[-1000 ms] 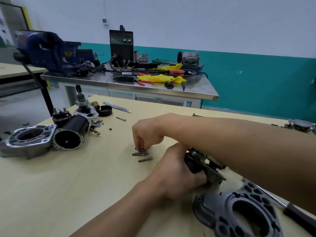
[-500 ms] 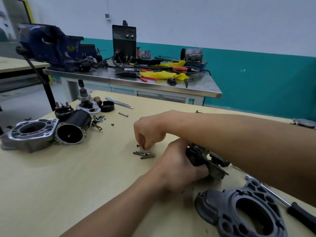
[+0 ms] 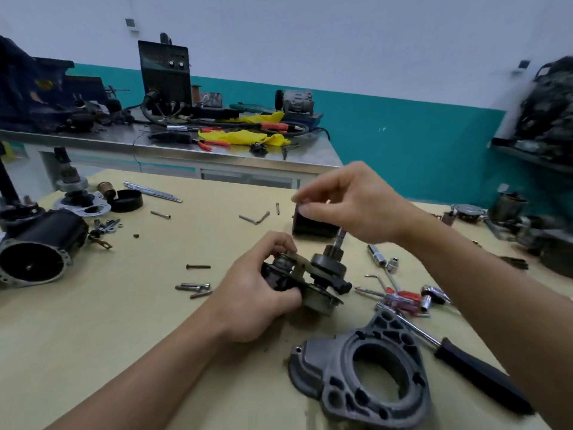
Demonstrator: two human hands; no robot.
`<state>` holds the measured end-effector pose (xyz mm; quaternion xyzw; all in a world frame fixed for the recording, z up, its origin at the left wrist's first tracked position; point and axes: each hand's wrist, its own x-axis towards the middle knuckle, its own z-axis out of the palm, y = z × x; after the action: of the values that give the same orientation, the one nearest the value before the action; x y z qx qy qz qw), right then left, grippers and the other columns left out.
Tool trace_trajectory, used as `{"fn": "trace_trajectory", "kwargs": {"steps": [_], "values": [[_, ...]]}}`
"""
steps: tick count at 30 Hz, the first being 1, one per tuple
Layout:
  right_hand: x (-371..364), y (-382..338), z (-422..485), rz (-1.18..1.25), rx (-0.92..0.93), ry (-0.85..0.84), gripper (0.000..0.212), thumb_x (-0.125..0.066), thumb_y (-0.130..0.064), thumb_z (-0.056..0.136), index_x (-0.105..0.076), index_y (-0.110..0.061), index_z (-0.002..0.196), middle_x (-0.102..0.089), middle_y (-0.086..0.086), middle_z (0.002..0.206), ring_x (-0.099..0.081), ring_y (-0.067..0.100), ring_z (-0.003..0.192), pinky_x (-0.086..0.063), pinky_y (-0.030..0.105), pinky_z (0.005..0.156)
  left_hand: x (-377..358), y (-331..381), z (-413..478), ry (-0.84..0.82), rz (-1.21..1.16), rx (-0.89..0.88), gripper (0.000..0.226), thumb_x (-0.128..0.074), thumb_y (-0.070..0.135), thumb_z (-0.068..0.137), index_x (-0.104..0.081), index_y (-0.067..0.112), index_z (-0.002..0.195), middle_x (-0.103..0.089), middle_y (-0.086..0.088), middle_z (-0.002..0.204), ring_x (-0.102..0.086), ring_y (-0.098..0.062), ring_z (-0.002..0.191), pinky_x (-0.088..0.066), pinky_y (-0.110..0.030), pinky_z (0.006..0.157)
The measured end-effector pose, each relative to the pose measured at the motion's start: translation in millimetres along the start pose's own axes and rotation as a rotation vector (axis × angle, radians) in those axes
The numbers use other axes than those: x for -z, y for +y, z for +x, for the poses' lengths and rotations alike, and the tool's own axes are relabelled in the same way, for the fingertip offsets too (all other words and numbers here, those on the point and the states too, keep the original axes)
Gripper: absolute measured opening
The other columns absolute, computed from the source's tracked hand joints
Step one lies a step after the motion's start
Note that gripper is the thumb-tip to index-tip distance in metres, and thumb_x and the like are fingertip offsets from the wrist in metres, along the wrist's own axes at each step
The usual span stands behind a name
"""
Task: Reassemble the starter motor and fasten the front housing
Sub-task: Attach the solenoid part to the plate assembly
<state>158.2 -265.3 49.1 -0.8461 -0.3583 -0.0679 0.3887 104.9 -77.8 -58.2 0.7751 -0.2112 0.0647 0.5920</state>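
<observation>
On the pale wooden table, centre: starter sub-assembly, dark plate with a brass-coloured lever and a shaft rising toward the upper right. The left hand grips it from the left side, fingers curled over the top edge and thumb beneath, its lower edge resting on the table.

Above it, clear of the table: right hand, thumb and forefinger tips pressed together in a narrow pinch; whether anything sits between them cannot be told.

Near front, right of centre: front housing, grey cast metal with a large round opening, lying flat and apart from the sub-assembly, untouched by either hand.

Just right of the housing: screwdriver, black handle, shank pointing up-left.

Left of the gripped unit: cluster of bolts; one single bolt just beyond.

Far left edge: black motor body, open end facing the camera.

Right of centre: loose sockets and a red-handled tool.

Behind the right hand: black box.

Background: steel bench carrying a yellow cloth.
</observation>
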Motion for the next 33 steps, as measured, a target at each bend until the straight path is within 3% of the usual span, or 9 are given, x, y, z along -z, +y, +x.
{"fn": "trace_trajectory", "kwargs": {"steps": [4,7,12,17,21,25,33], "values": [[-21,20,-48,0.052,0.0,0.266,0.012,-0.079,-0.007,0.084,-0.081,-0.018,0.089,-0.077,-0.01,0.078,-0.07,0.001,0.071,-0.053,0.013,0.069,1,-2,3,-0.01,-0.026,0.015,0.045,-0.071,0.007,0.068,-0.054,0.025,0.105,-0.063,0.005,0.091,-0.056,-0.008,0.064,-0.047,-0.019,0.061],[-39,28,-60,0.031,0.046,0.338,0.009,-0.081,-0.007,0.083,-0.081,-0.011,0.091,-0.076,-0.01,0.08,-0.069,-0.001,0.072,-0.051,0.011,0.07,1,-2,3,0.001,-0.064,0.039,0.042,-0.07,0.008,0.068,-0.054,0.028,0.101,-0.065,-0.004,0.095,-0.057,-0.012,0.063,-0.047,-0.025,0.059],[-50,37,-63,-0.093,0.119,0.303,0.012,-0.084,-0.01,0.08,-0.082,-0.013,0.092,-0.073,0.0,0.083,-0.066,0.008,0.077,-0.057,0.03,0.071,1,-3,5,-0.001,-0.076,0.048,0.042,-0.071,0.008,0.067,-0.055,0.027,0.101,-0.066,-0.003,0.091,-0.056,-0.012,0.062,-0.046,-0.022,0.058],[-53,41,-58,-0.168,0.209,0.266,0.01,-0.084,-0.012,0.079,-0.083,-0.015,0.088,-0.069,-0.007,0.078,-0.06,0.001,0.072,-0.056,0.032,0.066,3,-4,6,-0.027,-0.094,0.078,0.044,-0.071,0.007,0.067,-0.054,0.024,0.105,-0.067,-0.005,0.092,-0.057,-0.016,0.066,-0.048,-0.026,0.059],[-52,43,-53,-0.241,0.329,0.207,0.005,-0.083,-0.009,0.08,-0.082,-0.012,0.084,-0.076,0.0,0.076,-0.065,0.015,0.075,-0.055,0.04,0.068,5,-5,6,-0.035,-0.118,0.098,0.044,-0.073,0.008,0.067,-0.055,0.026,0.102,-0.066,-0.002,0.09,-0.057,-0.016,0.067,-0.048,-0.029,0.059],[-50,45,-49,-0.266,0.397,0.163,0.003,-0.083,-0.007,0.081,-0.081,-0.008,0.083,-0.076,0.001,0.082,-0.061,0.02,0.077,-0.054,0.038,0.064,5,-4,7,-0.06,-0.137,0.104,0.044,-0.073,0.008,0.066,-0.055,0.027,0.102,-0.066,0.008,0.084,-0.058,-0.012,0.066,-0.049,-0.025,0.058],[-51,46,-51,-0.273,0.328,0.106,0.005,-0.079,-0.012,0.085,-0.082,-0.012,0.089,-0.069,-0.001,0.087,-0.057,0.019,0.087,-0.052,0.035,0.073,6,-4,7,-0.088,-0.223,0.132,0.043,-0.073,0.004,0.069,-0.056,0.028,0.101,-0.064,0.005,0.08,-0.057,-0.013,0.059,-0.049,-0.026,0.047]]}}
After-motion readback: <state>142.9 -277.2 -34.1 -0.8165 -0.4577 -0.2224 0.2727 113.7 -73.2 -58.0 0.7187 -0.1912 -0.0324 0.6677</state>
